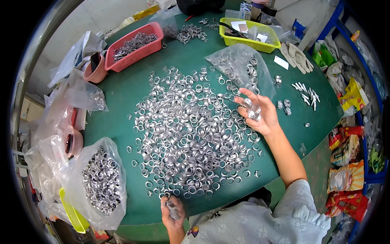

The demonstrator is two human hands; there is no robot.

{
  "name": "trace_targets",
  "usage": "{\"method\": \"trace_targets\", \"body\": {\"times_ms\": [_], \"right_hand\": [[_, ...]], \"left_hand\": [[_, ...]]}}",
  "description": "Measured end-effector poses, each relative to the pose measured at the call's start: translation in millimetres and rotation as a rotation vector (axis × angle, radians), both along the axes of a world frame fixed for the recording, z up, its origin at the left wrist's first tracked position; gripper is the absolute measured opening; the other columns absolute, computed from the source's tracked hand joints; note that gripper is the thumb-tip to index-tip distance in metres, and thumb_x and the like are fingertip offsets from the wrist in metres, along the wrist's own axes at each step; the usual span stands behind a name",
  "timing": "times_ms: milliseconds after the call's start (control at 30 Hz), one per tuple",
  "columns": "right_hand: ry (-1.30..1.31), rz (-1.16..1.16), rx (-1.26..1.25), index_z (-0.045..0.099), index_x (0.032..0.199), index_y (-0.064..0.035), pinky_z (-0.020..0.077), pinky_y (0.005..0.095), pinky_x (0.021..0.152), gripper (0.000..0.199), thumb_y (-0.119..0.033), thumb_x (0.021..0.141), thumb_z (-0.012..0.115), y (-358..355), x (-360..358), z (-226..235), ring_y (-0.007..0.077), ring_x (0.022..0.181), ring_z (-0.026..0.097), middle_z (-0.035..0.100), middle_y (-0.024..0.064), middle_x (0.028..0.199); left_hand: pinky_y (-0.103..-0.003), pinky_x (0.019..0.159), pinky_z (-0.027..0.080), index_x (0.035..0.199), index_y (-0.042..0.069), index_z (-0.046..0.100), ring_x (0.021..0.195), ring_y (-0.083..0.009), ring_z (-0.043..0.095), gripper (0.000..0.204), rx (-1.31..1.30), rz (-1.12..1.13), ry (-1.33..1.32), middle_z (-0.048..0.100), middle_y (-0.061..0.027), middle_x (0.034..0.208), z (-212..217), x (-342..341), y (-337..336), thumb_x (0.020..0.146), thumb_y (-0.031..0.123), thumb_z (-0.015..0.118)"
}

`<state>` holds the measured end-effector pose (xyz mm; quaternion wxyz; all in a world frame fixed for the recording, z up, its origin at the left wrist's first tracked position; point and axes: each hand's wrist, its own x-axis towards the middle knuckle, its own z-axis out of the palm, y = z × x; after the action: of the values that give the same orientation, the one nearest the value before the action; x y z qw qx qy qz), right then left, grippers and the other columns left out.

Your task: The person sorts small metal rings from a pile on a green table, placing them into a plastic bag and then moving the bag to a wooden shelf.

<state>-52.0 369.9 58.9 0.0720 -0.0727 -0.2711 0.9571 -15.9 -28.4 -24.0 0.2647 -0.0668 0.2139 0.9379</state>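
In my right hand [265, 116], loosely curled around them, sit a few rings [255, 109]. My left hand [167, 215] clasps more, with the pile [193, 134] spread just ahead of it. Past my right fingertips lies a clear bag [235, 61]; right of that hand, white sticks [314, 102].

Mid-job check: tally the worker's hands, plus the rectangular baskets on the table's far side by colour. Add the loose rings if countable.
Hands: 2 (left hand, right hand)
Pink basket: 1
Yellow-green basket: 1
Total: 4
The loose rings overlap too much to count.
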Motion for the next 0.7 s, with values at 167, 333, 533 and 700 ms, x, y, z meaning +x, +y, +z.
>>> {"method": "trace_targets", "body": {"times_ms": [167, 333, 533, 700], "right_hand": [[0.088, 0.091, -0.451, 0.058, 0.099, -0.004, 0.0296, 0.019, 0.034, 0.025, -0.025, 0.089, 0.049, 11.1, -2.0, -35.2, 0.0112, 0.054, 0.04, 0.049, 0.0081, 0.086], [0.108, 0.008, -0.367, 0.053, 0.104, -0.0013, 0.0327, 0.0204, 0.041, 0.026, -0.022, 0.088, 0.049, 20.6, 0.4, -33.2, 0.013, 0.063, 0.041, 0.048, 0.0095, 0.089], [0.027, -0.096, -0.358, 0.05, 0.107, 0.0005, 0.0367, 0.0219, 0.048, 0.028, -0.019, 0.085, 0.052, 22.2, -1.6, -34.4, 0.0175, 0.077, 0.045, 0.048, 0.0122, 0.096], [-0.045, -0.049, -0.201, 0.053, 0.104, -0.0008, 0.0351, 0.0208, 0.044, 0.025, -0.017, 0.086, 0.054, 29.8, -1.8, -38.1, 0.0129, 0.065, 0.047, 0.051, 0.0067, 0.085]], "left_hand": [[-0.023, 0.048, 0.046, 0.113, 0.013, 0.046, 0.071, -0.0206, 0.049, 0.031, -0.01, -0.016, 0.023, 0.047, -0.0124, 0.091, -1.1, -0.8, -0.5, 0.086, 0.021, 0.059], [-0.023, 0.05, 0.048, 0.116, 0.014, 0.042, 0.072, -0.0177, 0.049, 0.033, -0.005, -0.036, 0.053, 0.044, -0.0103, 0.094, -0.3, -1.1, -1.8, 0.087, 0.021, 0.057], [-0.023, 0.05, 0.048, 0.116, 0.014, 0.042, 0.072, -0.0173, 0.049, 0.032, 0.005, -0.044, 0.063, 0.044, -0.0095, 0.093, -1.2, -1.2, -1.8, 0.088, 0.022, 0.055], [-0.023, 0.051, 0.048, 0.116, 0.014, 0.042, 0.072, -0.0171, 0.049, 0.032, 0.011, -0.05, 0.068, 0.043, -0.0094, 0.093, -1.0, -2.2, -0.3, 0.089, 0.022, 0.055]]}}
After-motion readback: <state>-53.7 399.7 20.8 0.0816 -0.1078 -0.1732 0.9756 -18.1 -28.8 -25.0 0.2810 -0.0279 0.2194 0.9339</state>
